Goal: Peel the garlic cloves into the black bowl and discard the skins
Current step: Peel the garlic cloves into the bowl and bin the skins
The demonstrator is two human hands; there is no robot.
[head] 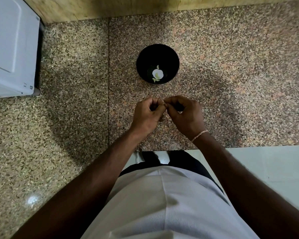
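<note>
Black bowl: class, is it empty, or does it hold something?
Not empty: the black bowl holds pale garlic pieces at its bottom.

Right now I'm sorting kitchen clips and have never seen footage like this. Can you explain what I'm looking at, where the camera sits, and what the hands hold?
There is no machine here. One wide-angle camera is worn on the person's head and looks down, so you see their own arms and white shirt from above. The left hand and right hand meet with curled fingers over a speckled stone counter, pinching something small between them; it is too hidden to name, though the task suggests a garlic clove. Beyond them stands a black bowl holding a few pale garlic pieces. A white appliance sits at far left.
</note>
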